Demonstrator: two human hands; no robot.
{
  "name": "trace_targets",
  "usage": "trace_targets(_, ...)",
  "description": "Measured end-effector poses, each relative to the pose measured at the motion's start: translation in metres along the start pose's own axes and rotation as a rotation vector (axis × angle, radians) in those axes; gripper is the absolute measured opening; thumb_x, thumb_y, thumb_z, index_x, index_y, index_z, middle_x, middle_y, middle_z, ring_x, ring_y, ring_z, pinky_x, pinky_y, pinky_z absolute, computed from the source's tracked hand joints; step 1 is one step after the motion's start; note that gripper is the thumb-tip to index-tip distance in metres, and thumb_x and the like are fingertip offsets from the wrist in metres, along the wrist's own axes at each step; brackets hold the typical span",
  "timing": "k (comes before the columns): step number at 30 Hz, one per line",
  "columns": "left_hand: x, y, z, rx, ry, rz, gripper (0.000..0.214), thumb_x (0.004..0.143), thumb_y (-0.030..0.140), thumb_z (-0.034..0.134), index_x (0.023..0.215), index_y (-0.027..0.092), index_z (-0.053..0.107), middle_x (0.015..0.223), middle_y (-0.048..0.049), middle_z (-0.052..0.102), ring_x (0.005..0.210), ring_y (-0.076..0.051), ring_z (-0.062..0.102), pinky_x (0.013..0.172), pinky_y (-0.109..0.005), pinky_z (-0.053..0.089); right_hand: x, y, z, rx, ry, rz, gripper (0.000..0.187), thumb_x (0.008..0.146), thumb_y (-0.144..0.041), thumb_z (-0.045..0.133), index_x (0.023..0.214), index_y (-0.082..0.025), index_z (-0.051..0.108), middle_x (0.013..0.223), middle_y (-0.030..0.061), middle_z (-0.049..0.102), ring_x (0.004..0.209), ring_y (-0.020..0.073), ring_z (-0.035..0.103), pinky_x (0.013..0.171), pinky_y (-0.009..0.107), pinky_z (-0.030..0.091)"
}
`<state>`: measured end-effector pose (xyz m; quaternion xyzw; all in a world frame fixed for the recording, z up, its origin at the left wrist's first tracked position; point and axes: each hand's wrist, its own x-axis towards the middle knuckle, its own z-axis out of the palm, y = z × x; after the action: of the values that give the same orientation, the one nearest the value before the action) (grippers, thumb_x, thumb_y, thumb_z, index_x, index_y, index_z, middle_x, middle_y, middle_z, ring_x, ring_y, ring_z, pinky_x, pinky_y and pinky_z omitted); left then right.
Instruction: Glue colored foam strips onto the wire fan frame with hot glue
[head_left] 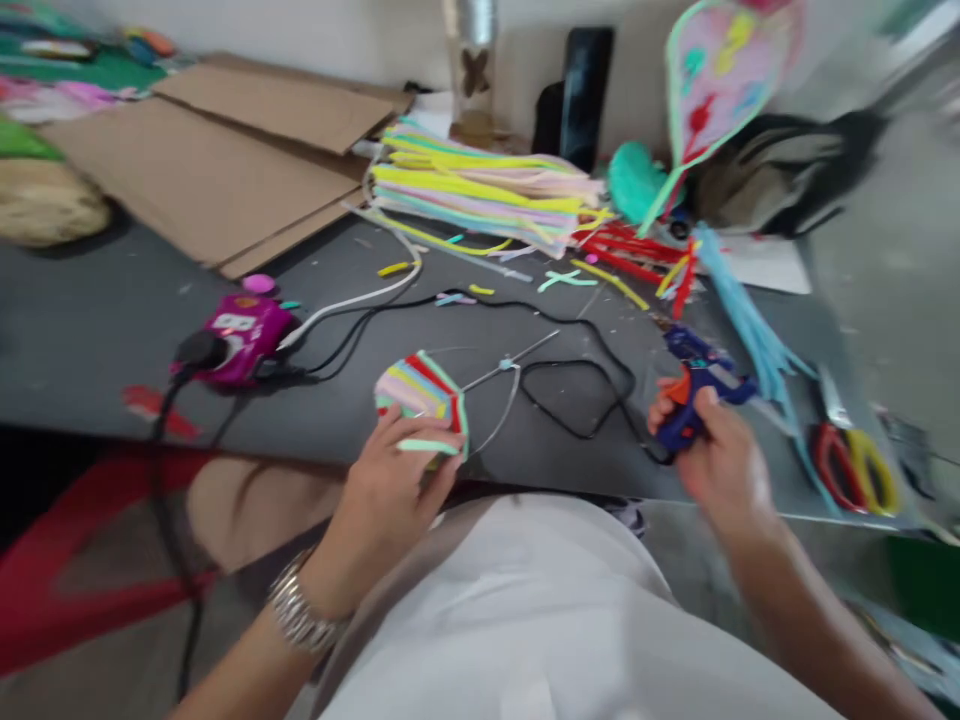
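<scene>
My left hand (394,485) pinches a wire leaf-shaped frame (424,400), half covered with coloured foam strips, at the near edge of the dark table (90,330). The bare wire loop and stem stick out to the right. My right hand (712,450) is closed around a blue glue gun (697,385) with an orange trigger, held just above the table's right side. Its black cord (577,375) loops across the table between my hands. A watch sits on my left wrist.
A stack of coloured foam strips (480,190) lies at the back centre, red strips (637,255) beside it. Cardboard sheets (217,160) are at back left, a magenta power strip (240,335) at left, scissors (855,465) at right. A finished coloured leaf shape (716,75) stands behind.
</scene>
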<state>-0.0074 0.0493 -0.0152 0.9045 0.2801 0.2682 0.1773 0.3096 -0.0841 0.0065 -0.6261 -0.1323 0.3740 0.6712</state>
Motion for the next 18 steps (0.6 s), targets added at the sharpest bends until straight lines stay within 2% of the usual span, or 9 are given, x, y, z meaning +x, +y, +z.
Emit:
trace_targets(4, -0.001, -0.012, 0.006, 0.080, 0.071, 0.072, 0.012, 0.096, 0.028, 0.059, 0.104, 0.024, 0.066, 0.099, -0.0034, 0.078, 0.097, -0.025, 0.072, 0.113, -0.047, 0.045, -0.007, -0.002, -0.003, 0.058, 0.038, 0.117, 0.039, 0.076, -0.052, 0.081, 0.095, -0.019, 0.073, 0.080, 0.0008, 0.066, 0.073, 0.0140, 0.063, 0.064, 0.026, 0.050)
trace_targets(8, 0.004, -0.016, 0.008, 0.116, 0.107, 0.103, 0.012, 0.098, 0.033, 0.054, 0.102, 0.029, 0.064, 0.096, -0.0006, 0.077, 0.087, -0.026, 0.073, 0.101, -0.044, 0.051, -0.013, -0.006, -0.006, 0.080, 0.024, 0.227, 0.040, 0.074, -0.050, 0.085, 0.095, -0.017, 0.072, 0.080, 0.0021, 0.069, 0.072, 0.0155, 0.066, 0.057, 0.025, 0.049)
trace_targets(12, 0.009, -0.012, 0.003, 0.167, 0.090, 0.129, 0.008, 0.098, 0.035, 0.053, 0.097, 0.032, 0.060, 0.090, 0.0029, 0.077, 0.076, -0.025, 0.072, 0.091, -0.044, 0.055, -0.025, -0.016, -0.023, 0.026, -0.010, 0.272, 0.042, 0.073, -0.051, 0.084, 0.093, -0.016, 0.072, 0.085, 0.0071, 0.074, 0.079, 0.0209, 0.072, 0.067, 0.031, 0.057)
trace_targets(14, 0.011, -0.011, 0.000, 0.180, 0.087, 0.159, 0.008, 0.099, 0.035, 0.052, 0.096, 0.032, 0.059, 0.087, 0.0037, 0.077, 0.071, -0.025, 0.071, 0.087, -0.044, 0.055, -0.032, -0.028, -0.038, -0.202, -0.043, 0.273, 0.041, 0.078, -0.054, 0.078, 0.090, -0.016, 0.073, 0.085, 0.0084, 0.075, 0.081, 0.0226, 0.073, 0.072, 0.034, 0.058)
trace_targets(15, 0.011, -0.012, -0.001, 0.179, 0.087, 0.167, 0.009, 0.099, 0.034, 0.051, 0.096, 0.032, 0.059, 0.088, 0.0038, 0.078, 0.071, -0.025, 0.071, 0.088, -0.044, 0.055, -0.032, -0.036, -0.045, -0.399, -0.034, 0.233, 0.040, 0.080, -0.055, 0.075, 0.088, -0.016, 0.074, 0.082, 0.0078, 0.074, 0.078, 0.0226, 0.072, 0.070, 0.034, 0.057)
trace_targets(16, 0.011, -0.013, 0.000, 0.172, 0.091, 0.173, 0.010, 0.100, 0.034, 0.050, 0.095, 0.032, 0.059, 0.089, 0.0039, 0.078, 0.072, -0.025, 0.071, 0.088, -0.044, 0.055, -0.030, -0.045, -0.051, -0.640, -0.002, 0.155, 0.038, 0.083, -0.054, 0.072, 0.086, -0.016, 0.074, 0.078, 0.0068, 0.073, 0.074, 0.0221, 0.071, 0.067, 0.032, 0.055)
trace_targets(18, 0.010, -0.016, 0.003, 0.139, 0.093, 0.166, 0.011, 0.099, 0.035, 0.052, 0.094, 0.032, 0.060, 0.090, 0.0044, 0.078, 0.073, -0.024, 0.071, 0.092, -0.043, 0.054, -0.014, -0.062, -0.058, -1.148, 0.118, -0.106, 0.034, 0.089, -0.049, 0.064, 0.087, -0.017, 0.075, 0.072, 0.0051, 0.071, 0.071, 0.0213, 0.068, 0.066, 0.031, 0.050)
